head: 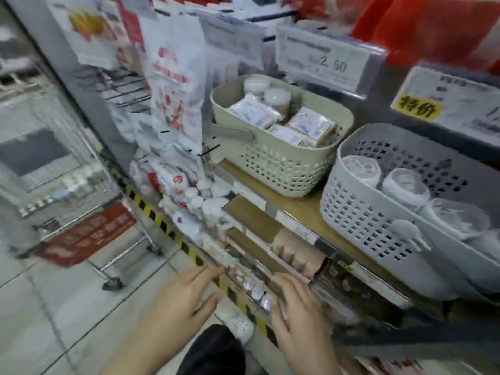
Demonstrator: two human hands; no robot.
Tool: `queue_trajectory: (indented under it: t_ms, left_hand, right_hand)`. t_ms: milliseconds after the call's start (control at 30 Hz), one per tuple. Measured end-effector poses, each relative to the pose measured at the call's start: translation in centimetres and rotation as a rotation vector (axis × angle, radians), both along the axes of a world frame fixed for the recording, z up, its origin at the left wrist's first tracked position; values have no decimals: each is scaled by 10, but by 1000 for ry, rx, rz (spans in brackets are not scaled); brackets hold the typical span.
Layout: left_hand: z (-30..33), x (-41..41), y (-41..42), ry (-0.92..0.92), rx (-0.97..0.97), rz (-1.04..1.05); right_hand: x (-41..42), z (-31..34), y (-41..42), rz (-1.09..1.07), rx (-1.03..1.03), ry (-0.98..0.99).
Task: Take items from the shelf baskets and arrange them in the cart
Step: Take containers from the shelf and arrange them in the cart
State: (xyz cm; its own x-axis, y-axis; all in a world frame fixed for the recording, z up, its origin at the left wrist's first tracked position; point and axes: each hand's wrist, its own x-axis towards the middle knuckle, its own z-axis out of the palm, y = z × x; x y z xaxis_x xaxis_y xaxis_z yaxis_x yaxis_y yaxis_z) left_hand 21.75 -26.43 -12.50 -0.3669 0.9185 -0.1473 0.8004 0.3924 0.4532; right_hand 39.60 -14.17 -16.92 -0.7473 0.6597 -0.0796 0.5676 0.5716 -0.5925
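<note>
A beige basket (273,169) stands on the wooden shelf (311,209), filled with white packets and round tubs. To its right a grey basket (359,212) holds clear plastic cups or rolls. The wire cart (62,185) stands on the floor at left. My left hand (184,301) hovers low in front of the shelf with fingers stretched out, holding nothing. My right hand (297,312) lies beside it with relaxed fingers near the lower shelf's edge, also without anything in it. The picture is blurred.
White bagged goods (173,104) hang from hooks left of the baskets. Price tags (324,58) are fixed above the shelf. A yellow-black stripe (162,223) runs along the shelf's foot. A red sign (86,234) hangs on the cart.
</note>
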Motion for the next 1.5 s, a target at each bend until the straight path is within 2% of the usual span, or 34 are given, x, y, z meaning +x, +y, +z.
queue_trajectory:
  t_ms: [100,233,400,533,733,967,1300,1500]
  left_hand:
    - [-14,-17,-56,-44,-87,227]
    - [-27,-46,-120,-66,-84,491]
    - [-27,-92,-174,-36,-50,649]
    - [-25,-145,-236,-6,3,763]
    - [-34,-233,-330,16,-42,915]
    - [-38,-329,-353,-37,-46,905]
    - [-61,-491,-266,-130,-55,628]
    - [-86,-579,-259,-172,-114,525]
  right_hand:
    - [-32,-13,-16,118,-93,-110]
    - [-75,-23,-38,259,-118,-180]
    - [-154,-32,-69,371,-137,-212]
    - [-249,-30,-122,460,-141,-96]
    - [-369,-23,-200,573,-122,91]
    - [-445,-38,-213,527,-172,29]
    - [-574,-74,-152,282,-131,-74]
    - [-657,-93,-163,289,-107,-114]
